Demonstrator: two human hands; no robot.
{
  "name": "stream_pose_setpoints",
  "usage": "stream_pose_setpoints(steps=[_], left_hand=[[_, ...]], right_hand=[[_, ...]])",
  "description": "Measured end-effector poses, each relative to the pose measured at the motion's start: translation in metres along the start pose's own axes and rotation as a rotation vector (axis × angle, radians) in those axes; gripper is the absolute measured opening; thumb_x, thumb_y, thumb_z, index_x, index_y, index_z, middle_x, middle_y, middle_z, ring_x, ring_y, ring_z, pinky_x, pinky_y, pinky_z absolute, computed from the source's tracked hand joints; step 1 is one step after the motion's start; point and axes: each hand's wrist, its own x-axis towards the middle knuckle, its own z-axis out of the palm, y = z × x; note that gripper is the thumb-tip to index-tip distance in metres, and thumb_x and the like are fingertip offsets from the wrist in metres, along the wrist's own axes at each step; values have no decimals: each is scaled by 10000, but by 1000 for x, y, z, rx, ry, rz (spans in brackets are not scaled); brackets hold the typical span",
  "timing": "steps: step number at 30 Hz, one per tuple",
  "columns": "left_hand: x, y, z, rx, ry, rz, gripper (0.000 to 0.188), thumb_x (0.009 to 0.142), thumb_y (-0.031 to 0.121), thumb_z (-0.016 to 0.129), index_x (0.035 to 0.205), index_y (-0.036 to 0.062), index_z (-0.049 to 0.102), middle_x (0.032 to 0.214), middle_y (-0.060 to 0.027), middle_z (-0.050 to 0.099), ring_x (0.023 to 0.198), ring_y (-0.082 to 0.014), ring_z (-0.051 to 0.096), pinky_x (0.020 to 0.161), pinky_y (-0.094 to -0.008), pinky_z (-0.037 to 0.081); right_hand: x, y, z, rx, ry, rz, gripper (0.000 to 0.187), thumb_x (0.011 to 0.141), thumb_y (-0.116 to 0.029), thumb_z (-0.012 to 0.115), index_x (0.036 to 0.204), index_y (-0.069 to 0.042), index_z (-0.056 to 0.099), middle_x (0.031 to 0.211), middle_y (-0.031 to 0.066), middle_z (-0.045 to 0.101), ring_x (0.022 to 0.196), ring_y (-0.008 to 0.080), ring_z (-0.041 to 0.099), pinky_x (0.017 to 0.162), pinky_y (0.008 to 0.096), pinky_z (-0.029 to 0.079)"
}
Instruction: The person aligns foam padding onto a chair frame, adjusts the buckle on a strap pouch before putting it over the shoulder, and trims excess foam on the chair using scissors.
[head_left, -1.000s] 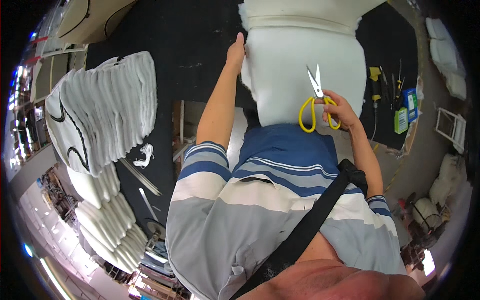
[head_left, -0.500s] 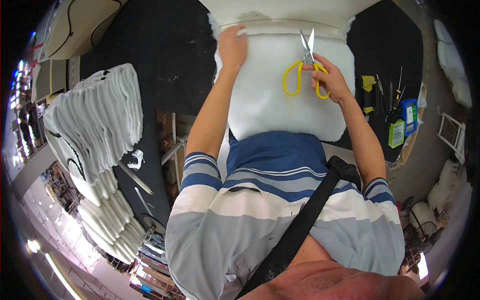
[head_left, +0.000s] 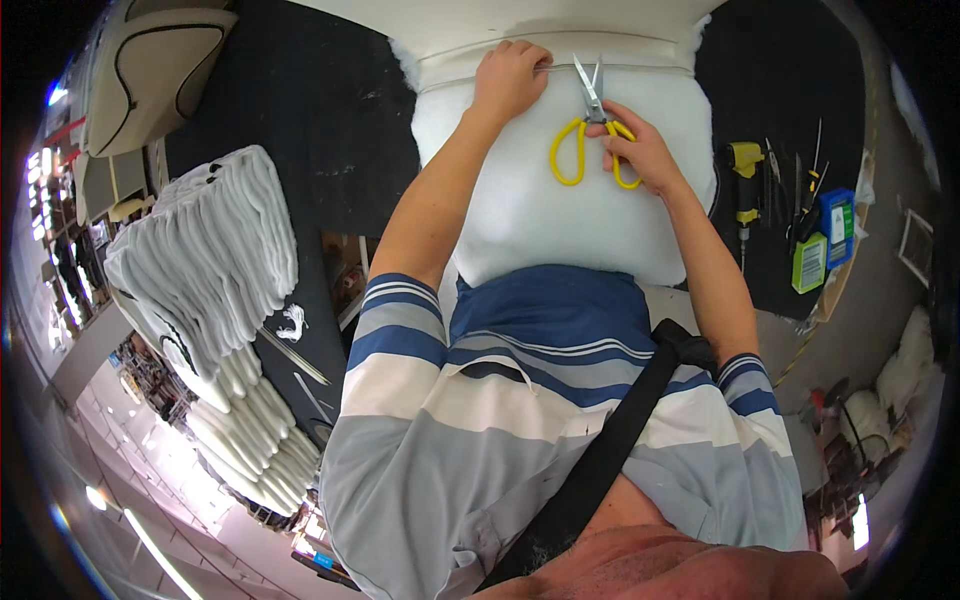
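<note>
In front of me lies a cushion-shaped piece of white fluffy padding, its near end against my body. A cream cover spans its far end, with a narrow edge strip running across. My left hand is closed at that strip, fingertips pinched together near a thin pale line; what they grip is too small to make out. Scissors with yellow handles are in my right hand, held by one handle loop above the padding. Their blades are apart and point at the strip, right of my left hand.
Stacked white padded pieces stand on the left, with a small bundle of white cord and thin rods beside them. On the black tabletop at right lie a yellow-black power driver, hand tools, a green box and a blue box.
My left hand has moved right along the strip, and its fingers have closed. My right hand has shifted slightly left with the scissors, blades still apart.
</note>
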Motion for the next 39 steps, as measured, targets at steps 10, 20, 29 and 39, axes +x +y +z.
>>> stream_pose_setpoints(steps=[10, 20, 29, 39], left_hand=[[-4, -10, 3, 156, 127, 259, 143, 808, 192, 765, 932, 180, 693, 972, 30, 684, 939, -215, 647, 763, -378, 531], [0, -18, 15, 65, 163, 145, 107, 861, 216, 737, 945, 152, 715, 915, 12, 705, 883, -232, 673, 723, -374, 556], [0, -19, 18, 67, 163, 178, 105, 862, 191, 719, 961, 158, 717, 987, 14, 707, 891, -235, 678, 708, -387, 560], [6, -21, 22, 65, -76, -31, 174, 943, 265, 613, 1014, 161, 734, 1033, -2, 706, 1034, -254, 635, 852, -418, 533]], right_hand=[[0, -16, 7, 22, -56, 90, 577, 924, -34, 600, 1470, 1, 415, 1257, 154, 664, 848, 199, 728, 751, 252, 587], [1, -25, 8, -35, -94, 171, 641, 909, -26, 585, 1516, 0, 379, 1248, 140, 665, 831, 189, 727, 717, 260, 576], [-1, -32, 11, 2, -105, 253, 742, 877, 11, 575, 1565, -32, 300, 1318, 190, 631, 814, 206, 733, 715, 265, 590], [8, -34, 18, 27, -13, 204, 759, 839, 45, 585, 1551, -21, 330, 1166, 153, 688, 697, 195, 705, 646, 283, 590]])
